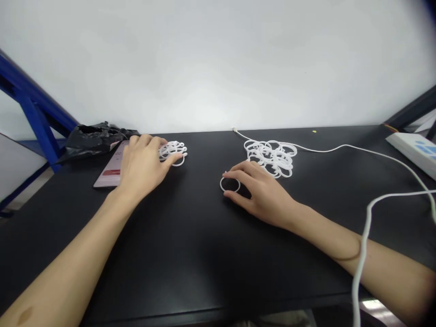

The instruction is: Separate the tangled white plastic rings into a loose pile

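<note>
My left hand is at a small cluster of white rings on the black table, its thumb and fingers closed about the cluster's left side. The palm hides part of these rings. Nearer the middle, my right hand pinches a single thin white ring between thumb and fingertips; this ring lies low at the tabletop. Just beyond the right hand is a larger, loose heap of similar white rings, overlapping one another, its near edge partly covered by the hand.
A phone with a lit screen lies partly under my left hand, beside a crumpled black plastic bag. A white cable runs along the back; another crosses my right forearm. A white box sits far right on the table.
</note>
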The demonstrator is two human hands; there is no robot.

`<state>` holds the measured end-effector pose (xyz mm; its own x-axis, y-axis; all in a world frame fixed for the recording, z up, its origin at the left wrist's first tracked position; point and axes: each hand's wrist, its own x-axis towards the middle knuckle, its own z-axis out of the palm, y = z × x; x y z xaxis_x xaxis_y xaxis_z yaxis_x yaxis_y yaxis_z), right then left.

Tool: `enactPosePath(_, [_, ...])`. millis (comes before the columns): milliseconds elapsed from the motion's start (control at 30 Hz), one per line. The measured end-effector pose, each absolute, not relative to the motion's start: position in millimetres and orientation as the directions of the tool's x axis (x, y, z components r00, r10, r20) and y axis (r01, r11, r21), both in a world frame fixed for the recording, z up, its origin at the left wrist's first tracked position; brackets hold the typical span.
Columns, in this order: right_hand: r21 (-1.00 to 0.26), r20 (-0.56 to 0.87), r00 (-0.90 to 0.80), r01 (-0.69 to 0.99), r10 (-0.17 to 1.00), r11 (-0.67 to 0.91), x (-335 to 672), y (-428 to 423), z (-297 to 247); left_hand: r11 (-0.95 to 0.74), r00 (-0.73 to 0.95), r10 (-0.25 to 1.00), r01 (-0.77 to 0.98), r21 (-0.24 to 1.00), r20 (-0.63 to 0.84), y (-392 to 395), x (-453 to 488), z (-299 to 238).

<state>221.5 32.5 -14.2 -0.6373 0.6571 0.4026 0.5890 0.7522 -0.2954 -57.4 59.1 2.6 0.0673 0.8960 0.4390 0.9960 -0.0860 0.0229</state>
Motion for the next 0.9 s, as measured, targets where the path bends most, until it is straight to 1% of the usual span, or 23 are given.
enactPosePath(100, [-0.257,0.376,-0.658,0.603,0.653,0.755,219.5,29.4,-11.9,-0.038,0.029,0.927,0.999,0.019,0.373,63.4,-65.6,-0.6])
enactPosePath(200, [-0.246,0.339,-0.653,0.633,0.677,0.734,217.3,26.2,-9.3,-0.035,0.016,0.937,0.998,0.048,0.349,65.6,-67.6,-4.7])
enactPosePath(267, [-0.249,0.321,-0.646,0.649,0.693,0.719,216.4,25.2,-8.3,-0.038,0.022,0.942,0.999,0.04,0.335,65.7,-67.3,-6.0])
enactPosePath(367, [-0.256,0.308,-0.644,0.652,0.7,0.713,216.3,26.1,-9.1,-0.033,0.025,0.936,0.999,0.017,0.35,64.0,-65.8,-4.8])
enactPosePath(433, [-0.266,0.315,-0.652,0.637,0.69,0.723,216.9,27.5,-10.6,-0.038,0.03,0.918,0.999,0.012,0.396,61.9,-63.0,-2.4])
enactPosePath(500, [-0.281,0.326,-0.659,0.616,0.677,0.736,217.6,28.7,-11.9,-0.08,0.068,0.894,0.997,0.009,0.444,58.7,-57.0,0.3])
enactPosePath(600, [-0.297,0.34,-0.661,0.599,0.669,0.744,218.7,29.2,-12.3,-0.241,0.191,0.844,0.97,0.037,0.501,50.0,-39.4,3.8])
enactPosePath(633, [-0.299,0.351,-0.658,0.595,0.666,0.746,219.0,29.2,-12.1,-0.307,0.235,0.831,0.949,0.065,0.504,45.9,-31.4,4.5])
enactPosePath(700, [-0.3,0.387,-0.645,0.588,0.659,0.752,219.6,29.2,-11.8,-0.406,0.305,0.841,0.902,0.148,0.447,36.2,-14.0,5.4])
enactPosePath(733, [-0.3,0.41,-0.635,0.584,0.654,0.755,219.9,29.3,-11.8,-0.415,0.3,0.855,0.885,0.212,0.422,31.2,-5.5,5.5])
enactPosePath(767, [-0.299,0.435,-0.623,0.581,0.65,0.757,220.2,29.5,-12.0,-0.4,0.277,0.876,0.874,0.274,0.395,26.5,2.1,5.6])
enactPosePath(900, [-0.297,0.517,-0.6,0.544,0.611,0.785,221.7,30.2,-14.0,-0.282,0.204,0.957,0.821,0.496,0.206,14.8,20.1,5.8])
